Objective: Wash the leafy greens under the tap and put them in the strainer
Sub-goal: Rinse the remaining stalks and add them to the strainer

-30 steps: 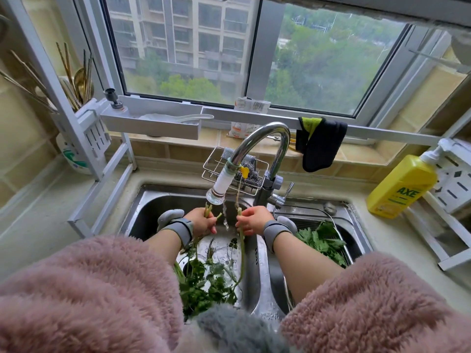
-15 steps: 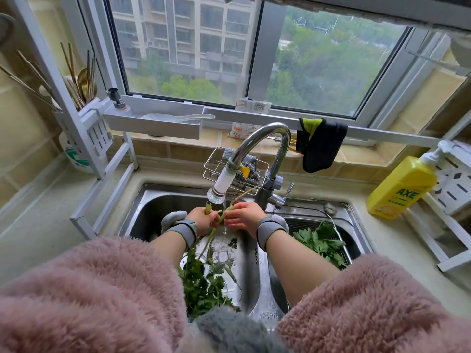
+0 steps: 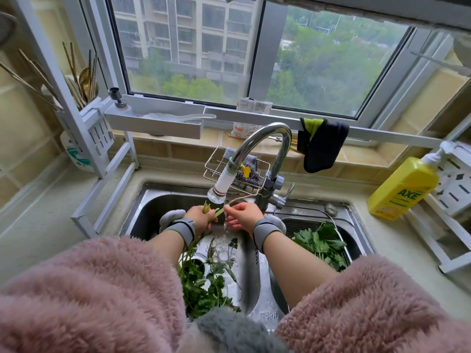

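Under the tap's white nozzle (image 3: 221,186), my left hand (image 3: 200,215) grips the pale stems of a bunch of leafy greens (image 3: 204,284), whose leaves hang down into the left sink basin (image 3: 153,207). My right hand (image 3: 244,214) pinches one stem with a root end just right of the nozzle, in the running water. A wire strainer (image 3: 339,234) sits in the right basin with washed greens (image 3: 318,244) lying in it.
A yellow dish-soap bottle (image 3: 402,187) stands on the counter at right beside a white rack (image 3: 456,179). Behind the tap is a wire sponge basket (image 3: 239,171); a dark cloth (image 3: 321,146) hangs on the rail. A utensil holder (image 3: 86,103) stands at left.
My right hand has tilted its stem from upright to lying across under the nozzle, root end pointing right, and has drawn closer to my left hand. The bunch stays in my left hand.
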`<state>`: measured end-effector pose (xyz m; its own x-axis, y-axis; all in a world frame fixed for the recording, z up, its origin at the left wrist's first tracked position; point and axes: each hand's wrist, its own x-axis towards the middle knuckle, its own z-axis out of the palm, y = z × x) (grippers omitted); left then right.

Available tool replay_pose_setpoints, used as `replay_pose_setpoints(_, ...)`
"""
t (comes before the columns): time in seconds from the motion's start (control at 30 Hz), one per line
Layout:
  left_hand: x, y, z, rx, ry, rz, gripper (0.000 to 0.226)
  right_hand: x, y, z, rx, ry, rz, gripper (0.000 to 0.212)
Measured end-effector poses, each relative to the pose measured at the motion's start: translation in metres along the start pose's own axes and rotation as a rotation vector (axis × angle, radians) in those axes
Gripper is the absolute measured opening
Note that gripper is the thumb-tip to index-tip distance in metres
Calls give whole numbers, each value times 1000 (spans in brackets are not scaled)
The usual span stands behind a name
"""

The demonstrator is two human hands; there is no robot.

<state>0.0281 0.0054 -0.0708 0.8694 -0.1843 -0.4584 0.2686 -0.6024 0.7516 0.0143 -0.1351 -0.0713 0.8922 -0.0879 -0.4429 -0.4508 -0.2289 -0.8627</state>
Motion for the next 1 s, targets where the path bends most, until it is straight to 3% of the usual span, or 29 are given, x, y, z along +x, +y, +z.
replay_pose_setpoints(0.1, 3, -4, -5, 7, 6, -53, 38, 3, 4, -4, -349, 240, -130, 25)
replay_pose_setpoints(0.17, 4, -5, -7, 28, 2, -103, 38, 1, 5, -7, -483, 285, -245, 29)
replay_pose_setpoints(0.27, 3, -2, -8, 16, -26, -135, 36, 2, 9, -5, -685, 194, -379, 44)
replay_pose_setpoints(0.37, -1, 1, -9, 17, -87, -138, 34, 7, 15, -2, -868, 96, -430, 34)
replay_pose_setpoints(0.47, -1, -1, -14, 70, -118, -119, 35, 5, 10, -5, -927, 69, -406, 26)
replay_pose_setpoints(0.8, 4, -8, -19, 117, -143, -21, 36, -1, 7, -15, -1247, -70, -482, 33)
replay_pose_setpoints(1.0, 6, -10, -20, 140, -140, -41, 36, -3, 8, -10, -1269, -67, -438, 21)
